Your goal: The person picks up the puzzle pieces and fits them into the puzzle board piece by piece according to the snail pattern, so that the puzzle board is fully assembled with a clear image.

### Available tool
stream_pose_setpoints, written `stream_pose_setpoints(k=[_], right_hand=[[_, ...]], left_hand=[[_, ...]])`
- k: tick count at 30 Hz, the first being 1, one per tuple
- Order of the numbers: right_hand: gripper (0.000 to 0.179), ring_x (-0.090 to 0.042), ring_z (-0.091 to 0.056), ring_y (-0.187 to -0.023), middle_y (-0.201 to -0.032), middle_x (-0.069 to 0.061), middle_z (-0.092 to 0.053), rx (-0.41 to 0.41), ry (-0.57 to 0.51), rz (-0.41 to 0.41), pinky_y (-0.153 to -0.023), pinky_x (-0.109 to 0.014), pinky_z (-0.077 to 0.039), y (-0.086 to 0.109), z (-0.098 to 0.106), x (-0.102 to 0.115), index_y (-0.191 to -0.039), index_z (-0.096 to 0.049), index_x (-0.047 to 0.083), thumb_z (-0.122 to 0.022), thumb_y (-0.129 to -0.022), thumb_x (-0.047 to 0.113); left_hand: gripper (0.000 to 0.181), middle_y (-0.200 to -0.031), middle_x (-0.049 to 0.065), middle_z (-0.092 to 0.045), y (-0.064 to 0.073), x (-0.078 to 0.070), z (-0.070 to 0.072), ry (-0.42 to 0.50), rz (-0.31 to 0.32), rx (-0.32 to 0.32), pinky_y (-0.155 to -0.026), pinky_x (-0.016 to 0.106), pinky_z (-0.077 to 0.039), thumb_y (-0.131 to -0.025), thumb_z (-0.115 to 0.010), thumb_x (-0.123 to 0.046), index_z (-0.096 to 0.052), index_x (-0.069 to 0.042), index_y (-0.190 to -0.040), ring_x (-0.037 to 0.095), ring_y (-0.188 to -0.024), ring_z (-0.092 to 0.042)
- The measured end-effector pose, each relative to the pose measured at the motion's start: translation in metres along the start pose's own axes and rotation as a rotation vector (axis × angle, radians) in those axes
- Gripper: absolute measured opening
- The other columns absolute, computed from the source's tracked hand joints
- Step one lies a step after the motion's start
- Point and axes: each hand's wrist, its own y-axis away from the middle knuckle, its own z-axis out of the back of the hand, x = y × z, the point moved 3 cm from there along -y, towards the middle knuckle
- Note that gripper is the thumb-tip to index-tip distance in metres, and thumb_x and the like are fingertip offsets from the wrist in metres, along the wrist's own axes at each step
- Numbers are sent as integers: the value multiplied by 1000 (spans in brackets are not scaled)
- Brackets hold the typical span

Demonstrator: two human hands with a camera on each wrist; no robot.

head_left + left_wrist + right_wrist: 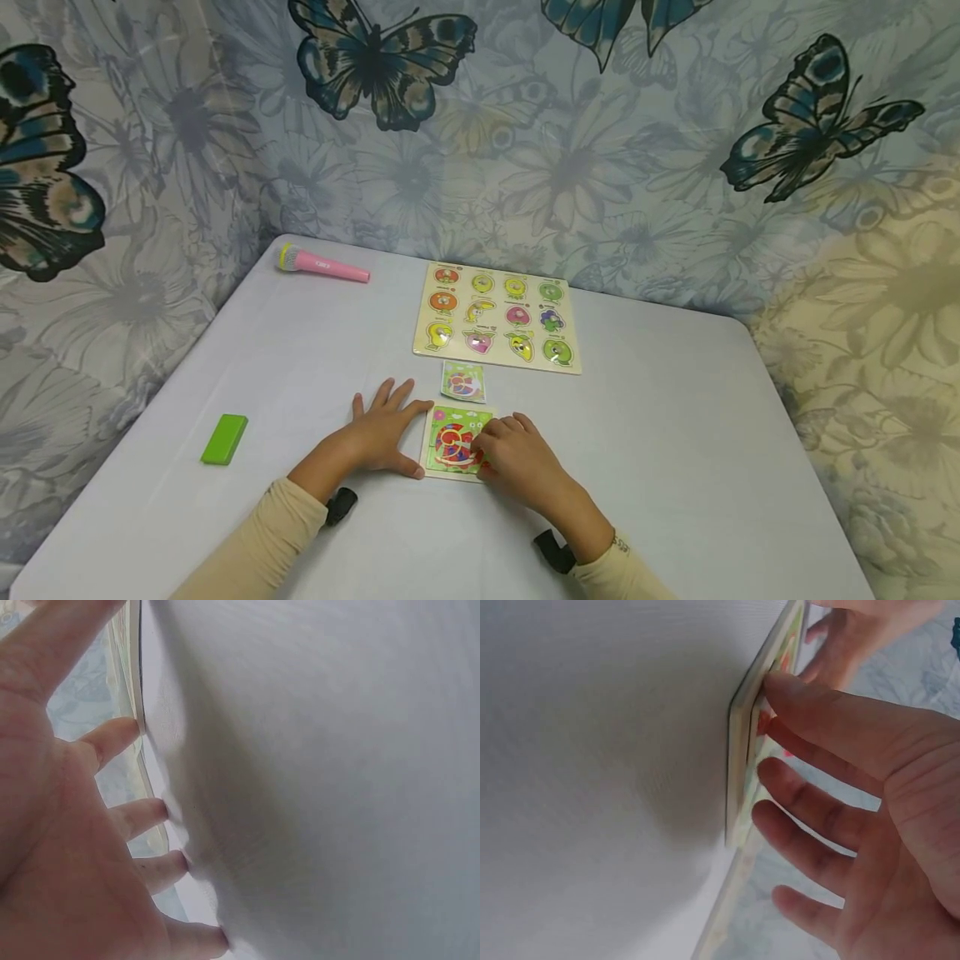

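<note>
A small square picture puzzle board (pixel 438 454), green with a red and blue picture, lies flat on the white table. My left hand (pixel 378 436) is spread at its left side, with thumb and index finger against the edge. In the left wrist view the fingers (pixel 154 871) stand straight, tips down on the table. My right hand (pixel 521 458) covers the board's right part and pinches a puzzle piece (pixel 763 721) between thumb and index finger, low over the board; the hand hides most of it. The other right fingers curve loosely. Just beyond lies a small picture card (pixel 463 382) with a similar picture.
Farther back lies a wooden fruit puzzle board (pixel 498 354) with several fruit pictures. A pink toy microphone (pixel 326 265) rests at the back left, and a green block (pixel 224 439) lies on the left. Butterfly-patterned cloth (pixel 480 175) hangs behind the table edge.
</note>
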Motion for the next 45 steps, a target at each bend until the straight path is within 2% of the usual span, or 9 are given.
stream_pose_setpoints(k=[9,21,25,32,37,45], right_hand=[[29,-18,-60,-96,-96,2,-70,24,11,-16,-100,-45,-43,1,-1,1,-101,-75,19,-84,-75,29],[27,-16,-62,-92,-91,5,-71,-30,7,20,-98,-45,-45,-1,1,3,-96,-78,21,-87,-71,29],[26,-15,-61,-89,-89,5,-71,-16,-22,22,-95,-42,-46,-1,2,2,-96,-78,19,-86,-72,27],[25,-15,-63,-91,-90,5,-71,-15,-17,31,-98,-46,-46,-1,1,3,-95,-79,20,-86,-72,27],[23,-15,-63,-92,-90,5,-71,-18,9,37,-98,-44,-46,-1,-1,4,-96,-78,20,-85,-74,26],[20,-15,-63,-94,-91,7,-71,-28,-2,11,-100,-47,-45,1,-2,5,-91,-78,21,-85,-73,27]], left_hand=[[97,-160,18,-17,3,0,1,-7,-1,9,-103,79,-6,-62,-88,-49,-44,-22,-145,46,-147,-4],[98,-160,18,-17,5,1,4,-8,3,9,-102,80,-6,-62,-88,-48,-43,-22,-146,46,-147,-4],[98,-160,17,-17,5,2,4,-15,7,6,-102,79,-6,-62,-88,-48,-44,-22,-145,46,-147,-4],[97,-160,17,-17,5,2,3,-12,11,3,-102,79,-6,-62,-89,-48,-45,-23,-144,46,-147,-4],[97,-160,17,-17,6,2,4,-12,8,0,-102,80,-6,-62,-89,-48,-44,-23,-144,46,-147,-4],[97,-161,17,-17,5,3,1,-14,11,5,-102,80,-6,-62,-88,-49,-44,-24,-145,46,-147,-4]])
